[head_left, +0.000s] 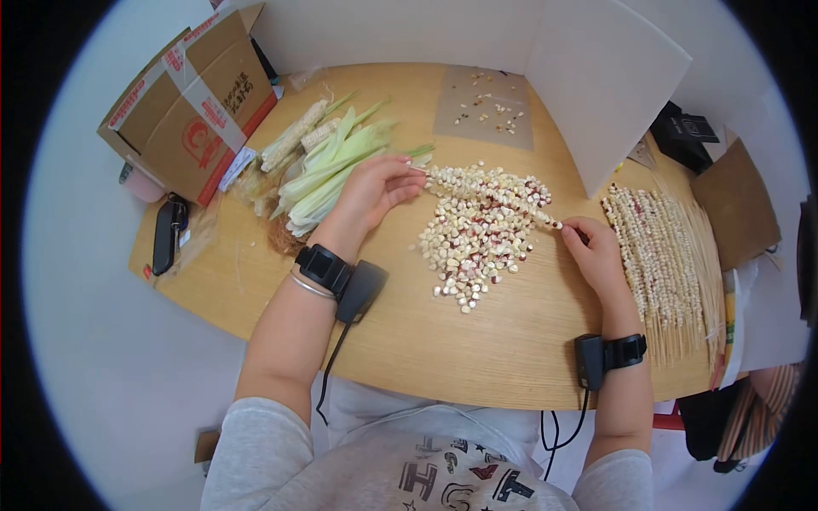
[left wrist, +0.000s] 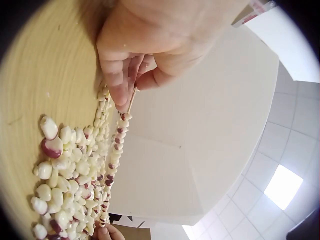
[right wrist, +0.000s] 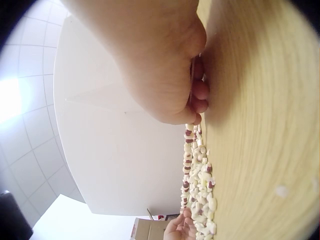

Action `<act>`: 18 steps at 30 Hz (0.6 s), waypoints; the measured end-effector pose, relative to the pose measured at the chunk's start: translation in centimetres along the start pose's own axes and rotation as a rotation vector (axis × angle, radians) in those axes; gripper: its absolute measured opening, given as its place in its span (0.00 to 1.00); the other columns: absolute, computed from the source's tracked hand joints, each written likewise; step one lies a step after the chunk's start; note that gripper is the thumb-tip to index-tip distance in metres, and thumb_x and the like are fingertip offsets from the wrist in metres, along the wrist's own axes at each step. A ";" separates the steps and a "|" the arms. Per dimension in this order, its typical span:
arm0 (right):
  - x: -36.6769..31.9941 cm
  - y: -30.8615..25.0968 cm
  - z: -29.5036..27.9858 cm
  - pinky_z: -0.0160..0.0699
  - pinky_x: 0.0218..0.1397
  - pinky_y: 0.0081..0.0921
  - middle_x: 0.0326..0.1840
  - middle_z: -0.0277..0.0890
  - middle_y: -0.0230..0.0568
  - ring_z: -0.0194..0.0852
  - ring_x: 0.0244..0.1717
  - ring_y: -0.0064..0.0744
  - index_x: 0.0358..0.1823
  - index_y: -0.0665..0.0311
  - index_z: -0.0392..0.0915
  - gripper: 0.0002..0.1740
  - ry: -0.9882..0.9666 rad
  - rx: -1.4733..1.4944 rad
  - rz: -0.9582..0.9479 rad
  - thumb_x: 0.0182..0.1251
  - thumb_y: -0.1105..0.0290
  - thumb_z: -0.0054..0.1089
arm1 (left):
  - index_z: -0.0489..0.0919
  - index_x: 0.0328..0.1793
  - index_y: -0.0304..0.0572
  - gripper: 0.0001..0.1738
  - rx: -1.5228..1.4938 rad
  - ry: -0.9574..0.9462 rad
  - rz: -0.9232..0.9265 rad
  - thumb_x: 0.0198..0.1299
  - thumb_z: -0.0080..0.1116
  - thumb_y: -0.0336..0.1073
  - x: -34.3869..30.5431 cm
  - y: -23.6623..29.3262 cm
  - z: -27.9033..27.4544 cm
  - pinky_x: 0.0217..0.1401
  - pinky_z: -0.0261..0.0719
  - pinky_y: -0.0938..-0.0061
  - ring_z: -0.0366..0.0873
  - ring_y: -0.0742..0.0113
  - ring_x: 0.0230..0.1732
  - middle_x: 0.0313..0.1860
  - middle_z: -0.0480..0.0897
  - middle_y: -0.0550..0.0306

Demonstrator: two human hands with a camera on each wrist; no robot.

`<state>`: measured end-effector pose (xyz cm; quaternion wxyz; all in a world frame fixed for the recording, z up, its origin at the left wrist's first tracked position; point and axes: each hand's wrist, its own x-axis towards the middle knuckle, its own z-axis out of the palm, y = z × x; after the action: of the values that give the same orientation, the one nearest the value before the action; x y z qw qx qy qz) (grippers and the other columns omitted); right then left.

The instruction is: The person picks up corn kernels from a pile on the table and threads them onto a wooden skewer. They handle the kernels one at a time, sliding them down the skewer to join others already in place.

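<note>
A thin skewer threaded with white and dark red corn kernels (left wrist: 118, 145) stretches between the two hands, over a heap of loose corn kernels (head_left: 470, 247). At its left end, my left hand (head_left: 375, 194) pinches the bare stick between thumb and fingers, seen close in the left wrist view. My right hand (head_left: 596, 255) holds the other end by thumb and forefinger, right of the heap. In the right wrist view the back of that hand hides most of its grip. Kernels sit close together along most of the stick.
Several kernel-threaded skewers (head_left: 656, 255) lie at the right, beside bare sticks (head_left: 709, 272). Corn husks (head_left: 336, 183) and a corn cob (head_left: 294, 140) lie at the left near a cardboard box (head_left: 183, 106). A white panel (head_left: 588, 85) stands behind; a grey mat (head_left: 447, 128) holds scattered kernels.
</note>
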<state>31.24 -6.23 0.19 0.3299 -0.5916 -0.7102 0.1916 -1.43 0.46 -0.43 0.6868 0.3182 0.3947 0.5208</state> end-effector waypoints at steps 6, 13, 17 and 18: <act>0.0 -0.2 -0.1 0.69 0.31 0.24 0.26 0.75 0.44 0.71 0.26 0.30 0.36 0.71 0.77 0.11 -0.009 0.008 -0.009 0.58 0.69 0.55 | 0.70 0.43 0.32 0.08 0.000 0.011 -0.021 0.58 0.46 0.27 0.1 0.1 0.1 0.40 0.81 0.75 0.80 0.60 0.39 0.37 0.79 0.43; 0.0 0.0 -0.1 0.69 0.32 0.24 0.27 0.76 0.44 0.71 0.26 0.30 0.36 0.70 0.77 0.11 -0.011 0.010 0.004 0.58 0.69 0.55 | 0.70 0.43 0.32 0.08 0.012 0.006 -0.001 0.58 0.46 0.26 0.1 0.0 0.1 0.40 0.80 0.74 0.79 0.59 0.39 0.39 0.78 0.42; 0.0 -0.1 -0.1 0.69 0.32 0.23 0.27 0.76 0.44 0.71 0.26 0.30 0.36 0.70 0.77 0.11 -0.012 -0.010 0.003 0.58 0.68 0.55 | 0.70 0.44 0.33 0.09 0.004 0.005 -0.018 0.57 0.46 0.26 0.2 0.0 -0.1 0.40 0.80 0.74 0.79 0.60 0.39 0.39 0.78 0.43; 0.0 -0.1 -0.1 0.69 0.32 0.23 0.27 0.76 0.43 0.71 0.26 0.29 0.36 0.70 0.77 0.11 -0.015 -0.008 0.007 0.58 0.68 0.55 | 0.70 0.44 0.33 0.09 0.004 0.005 -0.018 0.57 0.46 0.26 0.3 0.0 -0.2 0.40 0.80 0.74 0.79 0.60 0.39 0.39 0.78 0.43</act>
<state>31.26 -6.28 0.33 0.3216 -0.5941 -0.7113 0.1944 -1.53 0.72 -0.55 0.6897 0.3149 0.4005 0.5145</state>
